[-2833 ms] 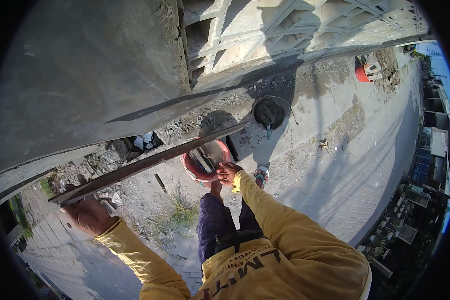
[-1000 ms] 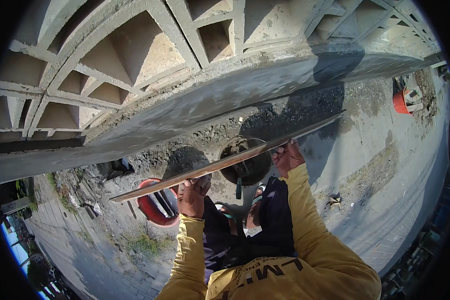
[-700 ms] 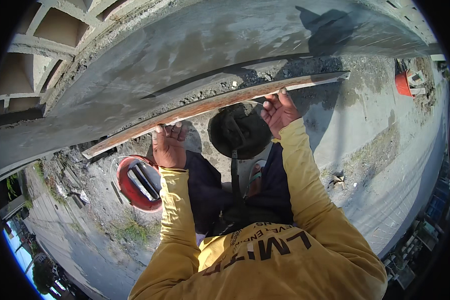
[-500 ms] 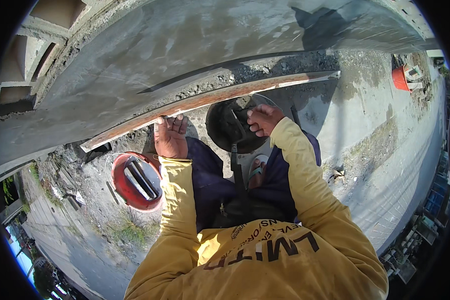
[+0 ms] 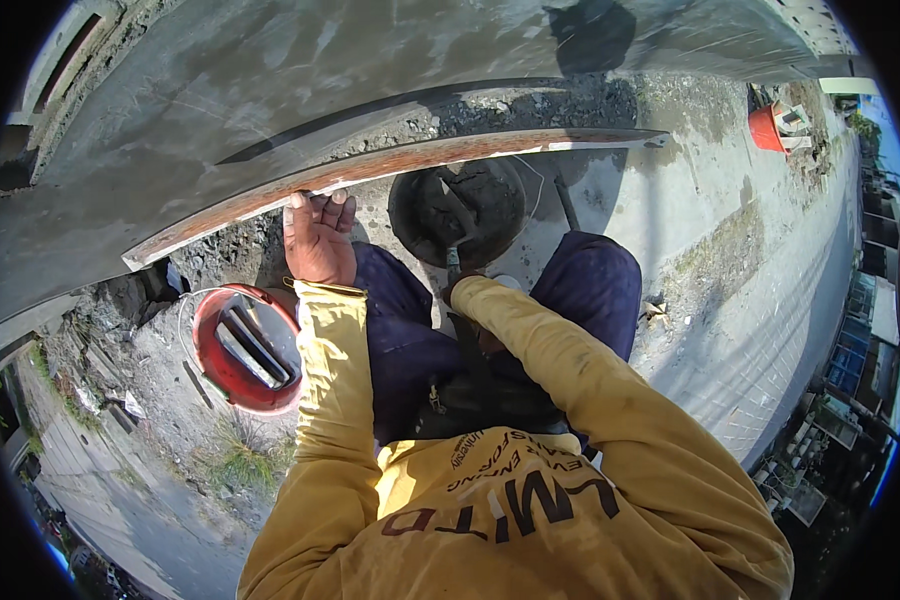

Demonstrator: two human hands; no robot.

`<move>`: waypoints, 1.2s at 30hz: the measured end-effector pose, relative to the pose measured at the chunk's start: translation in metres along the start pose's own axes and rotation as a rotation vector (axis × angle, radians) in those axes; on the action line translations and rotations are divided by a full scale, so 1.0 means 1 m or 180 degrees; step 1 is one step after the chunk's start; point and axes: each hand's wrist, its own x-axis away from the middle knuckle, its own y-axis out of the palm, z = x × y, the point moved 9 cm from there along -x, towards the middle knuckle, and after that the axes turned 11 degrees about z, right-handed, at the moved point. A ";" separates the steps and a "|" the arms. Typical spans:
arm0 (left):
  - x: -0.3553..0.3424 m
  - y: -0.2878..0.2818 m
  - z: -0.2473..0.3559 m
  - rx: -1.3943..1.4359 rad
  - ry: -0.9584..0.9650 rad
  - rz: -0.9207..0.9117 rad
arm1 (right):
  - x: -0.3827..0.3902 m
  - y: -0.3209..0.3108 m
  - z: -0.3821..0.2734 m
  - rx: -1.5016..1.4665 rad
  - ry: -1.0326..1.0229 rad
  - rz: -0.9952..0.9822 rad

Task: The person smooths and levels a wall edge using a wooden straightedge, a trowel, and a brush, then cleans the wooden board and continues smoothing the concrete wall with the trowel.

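A long, narrow wooden plank point(image 5: 410, 170), reddish-brown with pale edges, lies along the foot of the grey plastered wall point(image 5: 300, 100). My left hand point(image 5: 320, 240) grips its near edge left of centre, with fingertips and thumb against the wood. A black bucket point(image 5: 505, 215) of wet grey mortar stands between my knees. From the mortar a trowel point(image 5: 459, 212) leans toward me, blade inside and handle over the near rim. Around that handle my right hand point(image 5: 458, 287) is closed; the cuff and forearm hide most of its fingers.
A red bucket point(image 5: 207, 340) holding flat tools stands left of my left forearm. An orange-red bucket point(image 5: 765, 128) with rubble sits at the far right. Loose grit and broken mortar point(image 5: 520, 115) lie between plank and wall. A dark bar point(image 5: 566, 203) rests right of the mortar bucket.
My right hand has come down from above the mortar bucket to the trowel handle at its near rim. My left hand stays on the plank. The whole view has shifted slightly.
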 end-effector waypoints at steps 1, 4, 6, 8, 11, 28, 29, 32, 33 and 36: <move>-0.005 -0.013 0.002 0.0035 -0.0028 0.0084 | 0.018 -0.009 -0.014 0.0448 -0.0548 -0.0374; -0.006 -0.013 0.005 0.0211 -0.0024 0.0073 | 0.055 -0.075 -0.001 0.0476 -0.0713 0.0124; -0.004 -0.005 0.004 0.0215 0.0010 0.0039 | 0.063 -0.102 0.023 0.0867 -0.0990 0.0406; -0.004 -0.016 0.018 0.0189 0.0180 0.0111 | 0.121 -0.157 0.010 0.1491 -0.1939 0.0562; -0.007 -0.012 0.005 0.0283 0.0114 0.0206 | 0.130 -0.196 0.078 -0.0624 -0.1191 0.0462; -0.024 -0.006 -0.013 0.0261 -0.0168 0.0037 | 0.006 -0.046 0.319 -0.1921 -0.0684 0.1958; -0.024 -0.005 -0.015 0.0250 -0.0169 0.0045 | 0.014 -0.043 0.340 -0.1927 -0.0684 0.1945; -0.022 -0.006 -0.014 0.0152 -0.0144 0.0092 | -0.010 -0.027 0.332 -0.1821 -0.0749 0.1920; -0.023 -0.007 -0.015 0.0145 -0.0154 0.0067 | -0.014 -0.023 0.333 -0.1789 -0.0761 0.1915; -0.025 -0.012 -0.011 0.0102 -0.0124 0.0066 | -0.022 -0.017 0.328 -0.1676 -0.0840 0.1883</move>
